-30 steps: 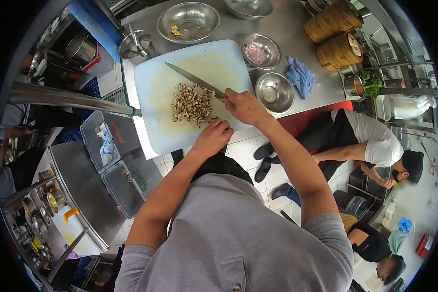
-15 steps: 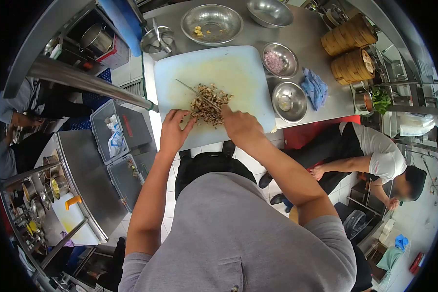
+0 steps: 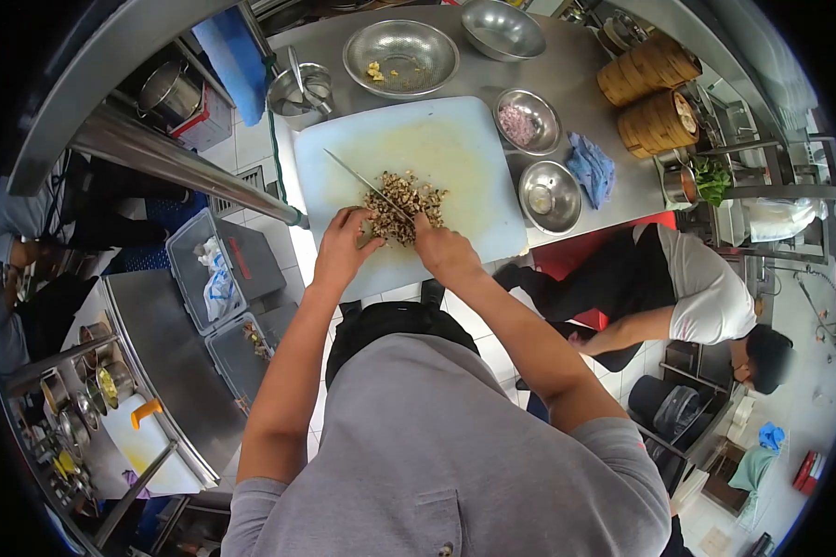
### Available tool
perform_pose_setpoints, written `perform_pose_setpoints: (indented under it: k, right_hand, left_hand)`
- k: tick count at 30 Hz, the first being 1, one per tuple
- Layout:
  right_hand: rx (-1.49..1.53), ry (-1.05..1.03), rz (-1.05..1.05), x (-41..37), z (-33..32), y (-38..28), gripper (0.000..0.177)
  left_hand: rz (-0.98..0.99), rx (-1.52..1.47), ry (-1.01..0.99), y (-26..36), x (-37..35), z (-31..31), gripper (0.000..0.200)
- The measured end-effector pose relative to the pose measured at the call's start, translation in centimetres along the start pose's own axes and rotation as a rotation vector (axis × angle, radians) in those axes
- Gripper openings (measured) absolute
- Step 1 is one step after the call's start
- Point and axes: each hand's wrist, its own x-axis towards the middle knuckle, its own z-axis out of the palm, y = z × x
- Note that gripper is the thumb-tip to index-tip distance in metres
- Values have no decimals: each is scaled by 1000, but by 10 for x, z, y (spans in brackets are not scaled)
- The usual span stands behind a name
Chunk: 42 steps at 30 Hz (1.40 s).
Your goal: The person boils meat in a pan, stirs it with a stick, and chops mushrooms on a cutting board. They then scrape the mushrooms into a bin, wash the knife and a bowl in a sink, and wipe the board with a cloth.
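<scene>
A white cutting board (image 3: 474, 139) lies at the counter's front edge. On it is a heap of finely chopped brown and pale food (image 3: 399, 200), perhaps mushroom. My right hand (image 3: 448, 255) is wrapped round the handle of a knife (image 3: 348, 169); the handle is mostly hidden by the fingers. The thin blade points away and to the left, across the heap. At the heap's left edge rests my left hand (image 3: 346, 249), thumb and fingers apart, fingertips close to the chopped pieces and holding nothing.
Behind the board stand a perforated metal bowl (image 3: 401, 85) and a container with utensils (image 3: 299, 93). To the right are a bowl of pink minced food (image 3: 518, 121), a small bowl (image 3: 550, 197), a blue cloth (image 3: 591, 170) and bamboo steamers (image 3: 658, 123). A co-worker (image 3: 701, 278) bends at the right.
My right hand and the knife handle have shifted slightly left and nearer to me, the blade swinging a little. The co-worker at the right has bent and moved. The view has shifted slightly.
</scene>
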Motion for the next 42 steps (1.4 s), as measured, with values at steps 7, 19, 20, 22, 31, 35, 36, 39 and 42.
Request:
perform_pose_setpoints:
  k: [7,19,20,22,31,35,36,39,42]
  right_hand:
    - [37,-11,36,-22,-7,-9,16]
    - [-23,146,-141,4,-3,29,17]
    - [-15,181,-169,6,-5,28,18]
    - [-99,78,-134,11,-13,26,16]
    - [-147,53,-198,21,-18,51,21]
    - [-154,87,-196,13,-40,41,19]
    - [-136,69,-187,13,-39,41,19]
    - [-78,9,-150,14,-27,41,17]
    - [-32,-30,-112,20,-33,27,17]
  left_hand:
    - [-19,-23,-82,-3,5,-13,50]
    - [92,38,-274,-10,14,-20,38]
    - [105,24,-250,-12,13,-13,36]
    - [131,27,-200,-16,17,-2,32]
    - [189,102,-43,2,3,8,25]
    - [196,139,-46,6,0,-10,28]
    - [180,139,-65,7,3,-15,29]
    - [143,125,-54,13,6,-20,35]
    - [57,129,-63,7,10,-16,40]
